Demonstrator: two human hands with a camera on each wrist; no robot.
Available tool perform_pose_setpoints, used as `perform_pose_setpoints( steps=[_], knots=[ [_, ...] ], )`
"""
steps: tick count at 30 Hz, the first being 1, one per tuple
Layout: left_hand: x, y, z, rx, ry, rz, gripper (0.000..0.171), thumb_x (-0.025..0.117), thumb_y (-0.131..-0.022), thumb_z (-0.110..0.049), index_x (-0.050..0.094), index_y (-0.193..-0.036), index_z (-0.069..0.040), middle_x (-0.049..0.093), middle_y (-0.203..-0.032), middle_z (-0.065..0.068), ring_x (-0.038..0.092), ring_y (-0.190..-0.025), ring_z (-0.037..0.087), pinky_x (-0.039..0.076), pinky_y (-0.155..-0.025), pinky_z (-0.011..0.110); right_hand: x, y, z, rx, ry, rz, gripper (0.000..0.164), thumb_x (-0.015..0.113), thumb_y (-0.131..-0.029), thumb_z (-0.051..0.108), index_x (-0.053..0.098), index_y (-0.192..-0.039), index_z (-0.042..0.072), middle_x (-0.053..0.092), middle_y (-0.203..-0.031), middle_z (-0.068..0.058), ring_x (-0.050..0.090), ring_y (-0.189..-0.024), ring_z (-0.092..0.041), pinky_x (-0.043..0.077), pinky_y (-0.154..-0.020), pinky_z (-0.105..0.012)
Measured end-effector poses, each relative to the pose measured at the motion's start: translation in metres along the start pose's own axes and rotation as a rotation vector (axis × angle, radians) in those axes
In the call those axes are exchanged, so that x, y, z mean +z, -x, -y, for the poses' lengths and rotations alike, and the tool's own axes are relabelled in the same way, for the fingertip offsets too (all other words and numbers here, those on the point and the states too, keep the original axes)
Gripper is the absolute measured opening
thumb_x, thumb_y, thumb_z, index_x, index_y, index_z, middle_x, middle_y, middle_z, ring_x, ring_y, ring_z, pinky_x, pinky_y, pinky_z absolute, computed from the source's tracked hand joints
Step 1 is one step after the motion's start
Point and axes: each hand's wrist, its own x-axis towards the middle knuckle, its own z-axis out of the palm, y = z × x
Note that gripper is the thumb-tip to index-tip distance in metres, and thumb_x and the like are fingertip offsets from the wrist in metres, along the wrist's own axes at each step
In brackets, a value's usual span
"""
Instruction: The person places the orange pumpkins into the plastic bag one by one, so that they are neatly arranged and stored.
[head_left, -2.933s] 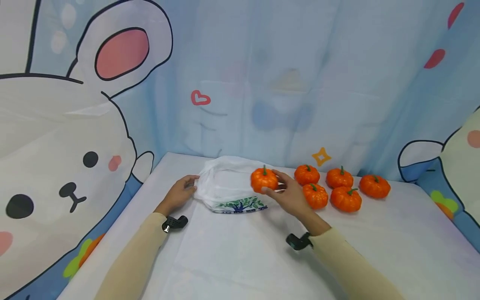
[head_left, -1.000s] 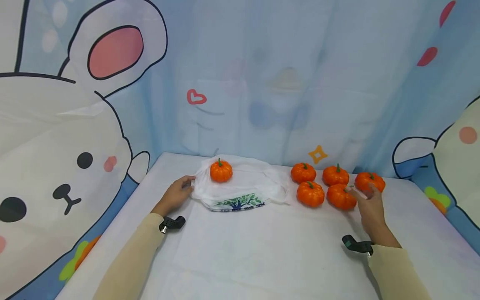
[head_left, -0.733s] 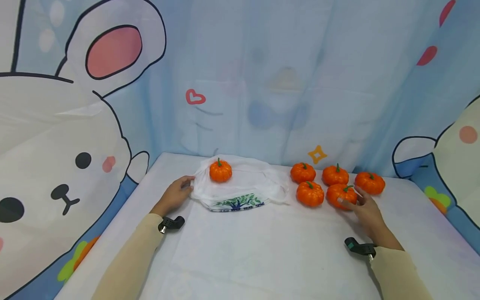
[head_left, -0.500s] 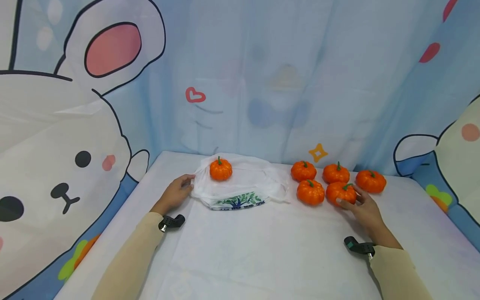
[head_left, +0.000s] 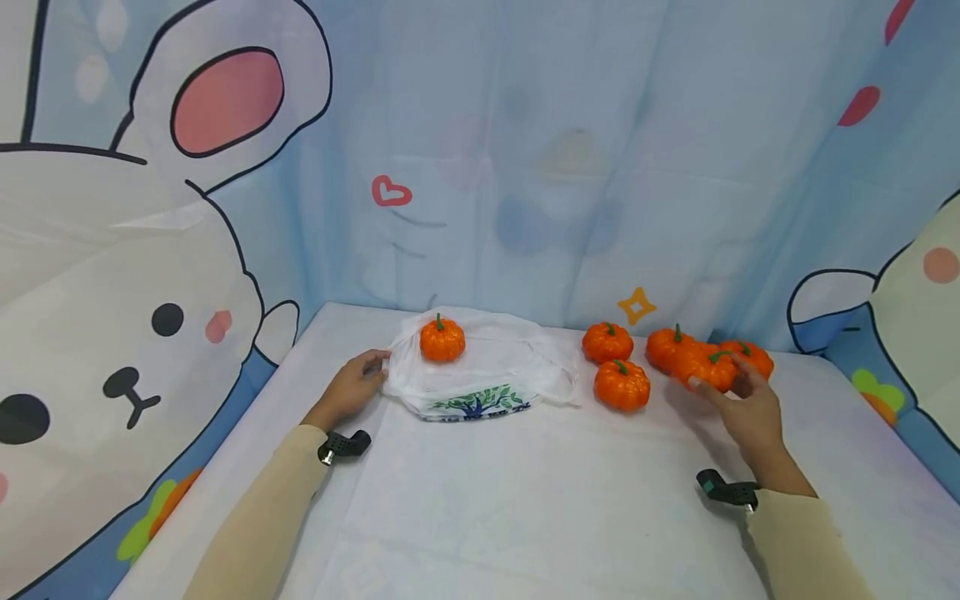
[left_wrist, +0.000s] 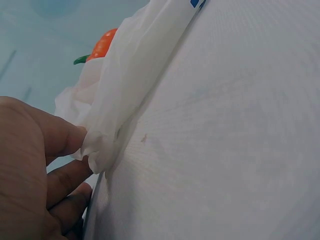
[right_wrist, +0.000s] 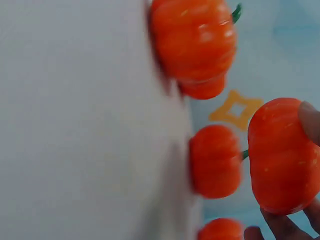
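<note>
Both hands are occupied: the left hand [head_left: 352, 387] pinches the gathered left edge of a crumpled white plastic carrier bag [head_left: 498, 354], thumb against fingers, as the left wrist view shows. That light hold probably serves to keep the thin, slippery film from sliding or folding over. The right hand [head_left: 753, 408] grips a glossy orange, squat, ribbed pumpkin [head_left: 703, 371], its fingers [right_wrist: 280, 225] on opposite sides, a hold that suits the rounded shape and leaves the green stalk [head_left: 722, 356] free. This pumpkin appears lifted off the white cloth-covered table [head_left: 465, 500].

A second glossy orange pumpkin [head_left: 442, 342] sits upright at the bag's left end, near the left hand; whether it is inside the mouth or merely on top of the film I cannot tell. Its weight likely helps hold that end down. Four more orange ribbed pumpkins [head_left: 622, 386] stand on the table to the right of the bag, grouped close together, an arrangement that seems handy for the right hand; the one farthest right is partly hidden by the held pumpkin and the hand. Behind everything hangs a pale blue, cartoon-printed fabric backdrop [head_left: 465, 100]
</note>
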Motion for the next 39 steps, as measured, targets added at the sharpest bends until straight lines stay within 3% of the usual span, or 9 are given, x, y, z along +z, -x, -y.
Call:
perform_pose_setpoints(
  steps=[2, 4, 6, 10, 16, 21, 24, 29, 39],
  knots=[
    [-0.001, 0.001, 0.0, 0.002, 0.011, -0.001, 0.042, 0.052, -0.1, -0.017, 0.05, -0.141, -0.007, 0.05, -0.147, 0.02, 0.04, -0.141, 0.038, 0.029, -0.118, 0.054, 0.001, 0.005, 0.017, -0.045, -0.006, -0.038, 0.096, 0.064, -0.089, 0.056, 0.012, -0.159, 0.017, 0.026, -0.159, -0.026, 0.033, -0.138, -0.043, 0.051, -0.1, -0.049],
    [0.0, 0.001, 0.0, 0.003, 0.026, 0.002, 0.042, 0.052, -0.1, -0.017, 0.05, -0.141, -0.007, 0.051, -0.146, 0.02, 0.04, -0.141, 0.037, 0.029, -0.119, 0.053, 0.006, 0.014, 0.039, -0.108, 0.003, -0.023, 0.096, 0.065, -0.088, 0.055, 0.013, -0.159, 0.017, 0.028, -0.158, -0.026, 0.036, -0.135, -0.043, 0.052, -0.098, -0.05],
    [0.0, 0.001, 0.0, 0.006, 0.022, 0.003, 0.042, 0.052, -0.1, -0.017, 0.05, -0.141, -0.007, 0.051, -0.146, 0.019, 0.041, -0.141, 0.037, 0.029, -0.118, 0.053, 0.017, 0.025, 0.064, -0.168, -0.034, 0.046, 0.095, 0.067, -0.09, 0.049, 0.012, -0.159, 0.014, 0.026, -0.158, -0.028, 0.035, -0.137, -0.048, 0.04, -0.106, -0.063],
    [-0.003, 0.002, 0.0, 0.004, 0.001, -0.006, 0.043, 0.052, -0.1, -0.018, 0.05, -0.141, -0.007, 0.052, -0.146, 0.019, 0.041, -0.141, 0.037, 0.03, -0.118, 0.053, 0.062, 0.039, 0.105, -0.275, -0.061, 0.2, 0.097, 0.07, -0.087, 0.049, 0.018, -0.158, 0.01, 0.034, -0.154, -0.029, 0.04, -0.135, -0.046, 0.04, -0.108, -0.06],
    [-0.008, 0.004, 0.002, -0.005, -0.018, -0.018, 0.043, 0.052, -0.1, -0.018, 0.051, -0.141, -0.007, 0.051, -0.146, 0.019, 0.041, -0.141, 0.037, 0.03, -0.118, 0.053, 0.151, 0.024, 0.147, -0.239, -0.024, 0.4, 0.094, 0.073, -0.084, 0.051, 0.025, -0.156, 0.013, 0.038, -0.153, -0.023, 0.046, -0.134, -0.039, 0.047, -0.105, -0.053],
    [-0.006, 0.001, 0.006, 0.005, 0.002, -0.025, 0.042, 0.053, -0.099, -0.017, 0.052, -0.14, -0.007, 0.052, -0.145, 0.019, 0.042, -0.141, 0.036, 0.03, -0.118, 0.052, 0.201, -0.005, 0.165, -0.202, 0.082, 0.439, 0.087, 0.071, -0.087, 0.043, 0.028, -0.154, 0.007, 0.038, -0.153, -0.022, 0.043, -0.137, -0.038, 0.042, -0.111, -0.051],
    [0.0, -0.001, 0.006, 0.013, 0.012, -0.026, 0.041, 0.054, -0.099, -0.017, 0.053, -0.139, -0.008, 0.053, -0.144, 0.018, 0.042, -0.14, 0.036, 0.03, -0.118, 0.052, 0.212, -0.012, 0.171, -0.204, 0.144, 0.439, 0.085, 0.07, -0.088, 0.037, 0.028, -0.152, 0.001, 0.037, -0.154, -0.023, 0.042, -0.138, -0.039, 0.038, -0.114, -0.051],
    [0.008, -0.004, 0.007, 0.021, 0.029, -0.029, 0.041, 0.055, -0.099, -0.018, 0.054, -0.138, -0.009, 0.054, -0.144, 0.017, 0.043, -0.14, 0.035, 0.031, -0.118, 0.052, 0.213, -0.015, 0.181, -0.2, 0.214, 0.456, 0.084, 0.067, -0.088, 0.034, 0.027, -0.152, -0.002, 0.037, -0.153, -0.025, 0.043, -0.136, -0.04, 0.042, -0.111, -0.051],
    [0.003, -0.003, 0.008, 0.007, 0.011, -0.034, 0.041, 0.054, -0.099, -0.019, 0.054, -0.139, -0.011, 0.054, -0.144, 0.016, 0.044, -0.14, 0.034, 0.031, -0.118, 0.052, 0.225, -0.019, 0.187, -0.197, 0.295, 0.487, 0.08, 0.067, -0.088, 0.035, 0.032, -0.15, -0.002, 0.041, -0.151, -0.024, 0.044, -0.136, -0.039, 0.038, -0.114, -0.051]
  ],
)
